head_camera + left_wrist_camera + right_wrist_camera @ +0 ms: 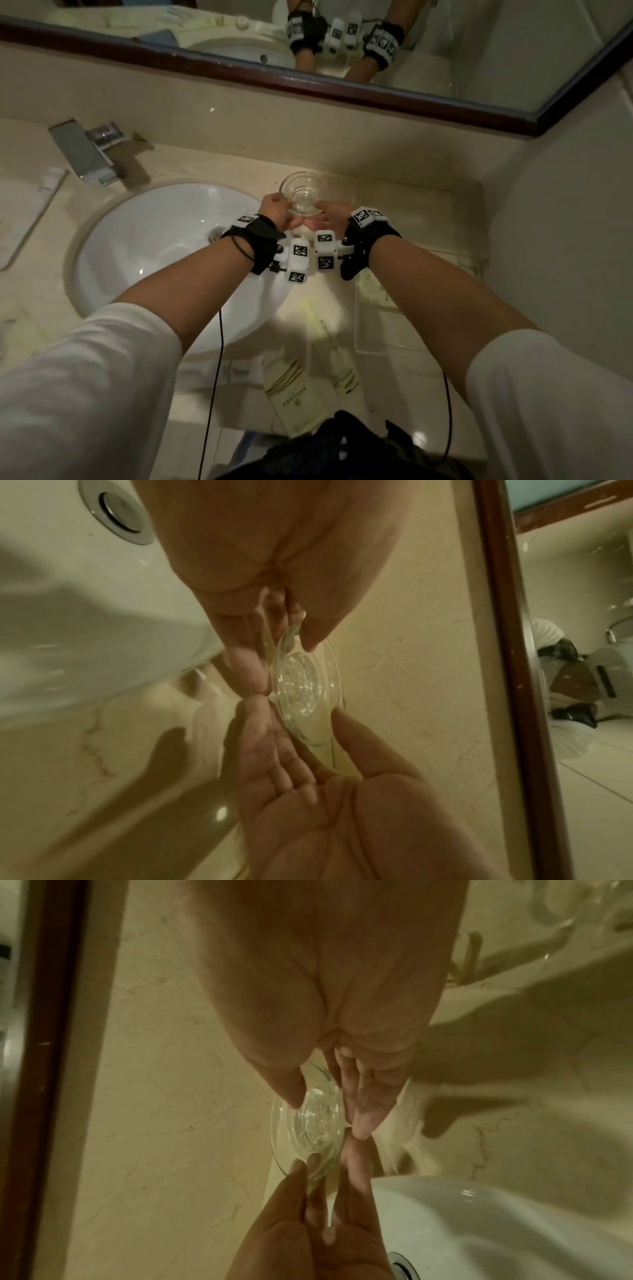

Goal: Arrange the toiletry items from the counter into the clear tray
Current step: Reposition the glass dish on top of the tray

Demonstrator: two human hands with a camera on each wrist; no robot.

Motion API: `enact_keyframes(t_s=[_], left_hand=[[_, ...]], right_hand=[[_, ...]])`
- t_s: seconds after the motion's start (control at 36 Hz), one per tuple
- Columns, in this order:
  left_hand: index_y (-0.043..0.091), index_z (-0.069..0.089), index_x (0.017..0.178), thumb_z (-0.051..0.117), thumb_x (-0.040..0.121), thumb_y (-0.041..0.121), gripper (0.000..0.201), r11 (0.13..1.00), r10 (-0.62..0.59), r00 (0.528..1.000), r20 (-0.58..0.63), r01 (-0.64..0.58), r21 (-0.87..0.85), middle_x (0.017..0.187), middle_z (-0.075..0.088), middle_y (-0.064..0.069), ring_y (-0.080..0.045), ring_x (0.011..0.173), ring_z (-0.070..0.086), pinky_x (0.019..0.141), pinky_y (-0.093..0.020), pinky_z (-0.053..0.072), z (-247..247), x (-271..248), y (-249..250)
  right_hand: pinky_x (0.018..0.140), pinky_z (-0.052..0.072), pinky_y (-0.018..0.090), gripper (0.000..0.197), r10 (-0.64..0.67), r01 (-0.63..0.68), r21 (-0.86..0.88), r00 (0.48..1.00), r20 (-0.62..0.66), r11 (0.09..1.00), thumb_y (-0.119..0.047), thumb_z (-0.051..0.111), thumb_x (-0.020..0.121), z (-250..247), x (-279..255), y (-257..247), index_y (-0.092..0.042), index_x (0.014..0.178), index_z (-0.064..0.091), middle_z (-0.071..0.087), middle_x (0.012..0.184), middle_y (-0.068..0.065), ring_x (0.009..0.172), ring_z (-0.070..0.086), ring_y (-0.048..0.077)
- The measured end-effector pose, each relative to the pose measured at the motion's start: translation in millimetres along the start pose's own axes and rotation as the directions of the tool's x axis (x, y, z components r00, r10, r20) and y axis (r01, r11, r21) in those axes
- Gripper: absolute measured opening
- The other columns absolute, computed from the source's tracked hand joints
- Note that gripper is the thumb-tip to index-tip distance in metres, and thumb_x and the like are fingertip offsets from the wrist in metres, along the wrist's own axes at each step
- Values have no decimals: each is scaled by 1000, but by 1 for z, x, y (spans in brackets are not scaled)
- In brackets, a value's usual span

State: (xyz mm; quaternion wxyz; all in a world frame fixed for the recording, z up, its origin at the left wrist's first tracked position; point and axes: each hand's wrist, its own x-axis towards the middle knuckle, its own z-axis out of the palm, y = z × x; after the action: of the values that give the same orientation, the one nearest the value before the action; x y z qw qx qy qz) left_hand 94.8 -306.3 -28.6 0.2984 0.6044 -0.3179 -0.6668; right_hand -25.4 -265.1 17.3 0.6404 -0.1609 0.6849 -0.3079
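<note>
A small clear glass dish (301,193) is held just above the beige counter, behind the sink's right rim. My left hand (277,209) pinches its left edge and my right hand (330,214) pinches its right edge. The left wrist view shows my left hand (284,656) with thumb on the dish (304,691) rim and fingers beneath. In the right wrist view my right hand (329,1115) has its thumb inside the dish (308,1139). The clear tray (356,318) lies on the counter under my right forearm. Pale toiletry packets (294,394) lie near the front edge.
The white sink basin (164,260) fills the left, with a chrome faucet (85,150) behind it. A wood-framed mirror (308,78) runs along the back wall. A white wall (565,240) closes the right side. More white items (30,212) lie at far left.
</note>
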Motion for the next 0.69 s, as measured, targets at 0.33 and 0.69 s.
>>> enact_keyframes(t_s=[0.33, 0.69], left_hand=[[10, 48, 98, 39, 97, -2, 15, 997, 4, 999, 43, 0, -80, 89, 51, -12, -24, 72, 55, 46, -26, 55, 1, 8, -2], [10, 50, 80, 57, 85, 9, 9, 988, 156, 985, 72, -155, -25, 90, 54, -28, -29, 67, 58, 58, -43, 59, -1, -11, -2]], right_hand=[[40, 50, 17, 31, -33, 35, 89, 999, -21, 995, -11, 44, 100, 5, 7, 10, 10, 121, 50, 62, 77, 16, 61, 62, 19], [45, 45, 18, 16, -108, 106, 131, 994, 2, 986, 1, 49, 93, -11, -1, 18, 2, 79, 55, 58, 67, 13, 49, 54, 13]])
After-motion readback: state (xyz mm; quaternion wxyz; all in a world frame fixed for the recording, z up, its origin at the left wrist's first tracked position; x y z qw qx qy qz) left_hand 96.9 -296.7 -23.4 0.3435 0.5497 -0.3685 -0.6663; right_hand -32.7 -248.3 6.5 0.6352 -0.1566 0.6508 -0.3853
